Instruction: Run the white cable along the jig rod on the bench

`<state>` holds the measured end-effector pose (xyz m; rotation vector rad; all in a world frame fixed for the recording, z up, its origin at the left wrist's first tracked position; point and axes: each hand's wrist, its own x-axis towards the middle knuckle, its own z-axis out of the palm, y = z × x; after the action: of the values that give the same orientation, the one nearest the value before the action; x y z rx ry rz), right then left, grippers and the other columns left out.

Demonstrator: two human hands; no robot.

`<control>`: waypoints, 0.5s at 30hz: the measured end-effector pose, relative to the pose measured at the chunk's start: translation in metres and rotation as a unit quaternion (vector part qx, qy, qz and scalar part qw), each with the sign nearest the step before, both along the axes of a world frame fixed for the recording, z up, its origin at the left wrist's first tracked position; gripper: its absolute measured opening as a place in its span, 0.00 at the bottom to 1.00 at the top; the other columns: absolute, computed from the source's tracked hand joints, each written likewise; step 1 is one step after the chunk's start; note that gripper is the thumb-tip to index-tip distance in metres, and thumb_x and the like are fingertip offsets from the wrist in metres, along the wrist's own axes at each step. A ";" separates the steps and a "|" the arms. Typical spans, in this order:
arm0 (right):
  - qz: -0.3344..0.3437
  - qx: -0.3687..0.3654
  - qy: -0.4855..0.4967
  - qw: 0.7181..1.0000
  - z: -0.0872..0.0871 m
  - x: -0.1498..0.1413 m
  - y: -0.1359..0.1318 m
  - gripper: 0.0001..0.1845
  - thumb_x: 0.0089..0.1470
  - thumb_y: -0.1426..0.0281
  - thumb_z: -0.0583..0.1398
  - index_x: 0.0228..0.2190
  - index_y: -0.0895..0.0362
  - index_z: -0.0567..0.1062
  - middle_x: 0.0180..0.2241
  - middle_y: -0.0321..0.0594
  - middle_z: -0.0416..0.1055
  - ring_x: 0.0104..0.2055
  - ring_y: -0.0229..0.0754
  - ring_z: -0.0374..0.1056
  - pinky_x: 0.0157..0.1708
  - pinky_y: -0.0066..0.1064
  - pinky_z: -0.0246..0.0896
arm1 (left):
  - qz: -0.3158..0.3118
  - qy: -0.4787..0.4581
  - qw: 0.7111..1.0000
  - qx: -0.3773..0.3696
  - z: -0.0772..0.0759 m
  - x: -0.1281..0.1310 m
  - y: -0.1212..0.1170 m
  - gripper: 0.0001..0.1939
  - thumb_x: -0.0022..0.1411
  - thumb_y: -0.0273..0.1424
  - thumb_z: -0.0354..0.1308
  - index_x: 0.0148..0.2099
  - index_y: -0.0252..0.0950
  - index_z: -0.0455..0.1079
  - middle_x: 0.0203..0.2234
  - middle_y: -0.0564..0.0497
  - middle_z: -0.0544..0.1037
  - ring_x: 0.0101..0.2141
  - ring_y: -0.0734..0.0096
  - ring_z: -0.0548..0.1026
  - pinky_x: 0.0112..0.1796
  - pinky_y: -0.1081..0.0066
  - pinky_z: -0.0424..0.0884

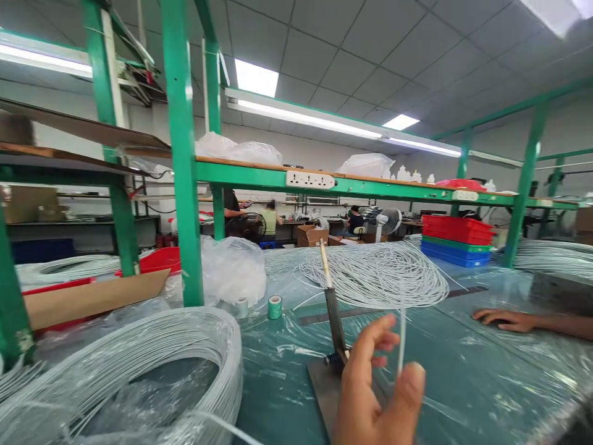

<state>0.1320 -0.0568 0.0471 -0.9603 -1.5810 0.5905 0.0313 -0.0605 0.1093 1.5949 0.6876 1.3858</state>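
Observation:
My left hand (377,386) is raised at the lower middle, palm turned right, its fingers curved and apart from the thumb. A pale cable end (402,337) stands upright in the gap between fingertips and thumb; I cannot tell whether it touches them. Just behind the hand is an upright metal lever (334,318) with a light, worn grip, fixed to a flat metal base (320,392) and partly hidden by the hand. Beyond it lies a loose, tangled coil of whitish cable (375,272). My right hand is not in view.
A large wrapped cable coil (227,352) fills the left front. Green tape (275,307) stands near a green post (183,154). Another person's hand (504,319) rests flat on the table at right. Red and blue trays (456,241) are stacked behind, under a shelf (259,175).

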 end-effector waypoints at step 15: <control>-0.282 -0.093 0.442 0.846 -0.003 0.285 -0.004 0.20 0.52 0.72 0.48 0.11 0.55 0.55 0.08 0.30 0.44 0.07 0.26 0.42 0.11 0.27 0.36 | 0.191 0.632 0.747 0.081 -0.022 -0.086 0.052 0.18 0.55 0.23 0.41 0.39 0.42 0.69 0.28 0.49 0.78 0.34 0.58 0.73 0.31 0.67 0.62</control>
<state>0.4171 -0.0604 0.0444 -1.0193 -0.3854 0.6329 -0.0542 -0.0089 0.0875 2.5688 1.7800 0.3714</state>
